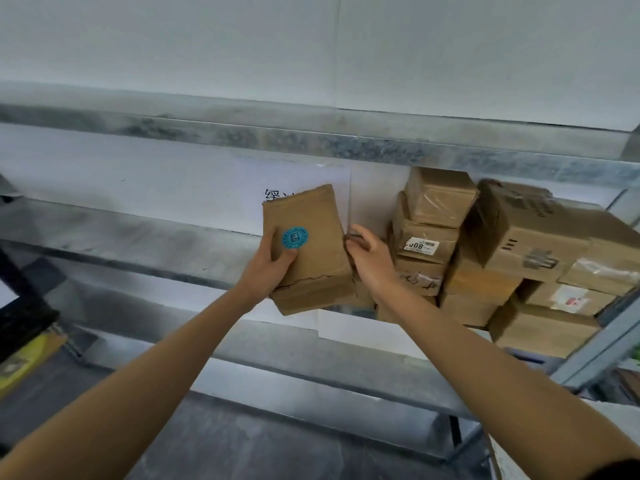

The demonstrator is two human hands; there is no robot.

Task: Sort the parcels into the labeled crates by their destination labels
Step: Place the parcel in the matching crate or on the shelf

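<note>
Left hand (273, 268) grips brown parcel (311, 265), blue round sticker (294, 238); right hand (369, 261) pinches edge.

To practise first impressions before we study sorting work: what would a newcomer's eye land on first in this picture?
The brown parcel with a round blue sticker, held up at centre by the left hand and right hand. Next, the stack of cardboard boxes crammed on the metal shelf at right.

Two hands (266, 268), about eleven parcels (311, 216)
</note>
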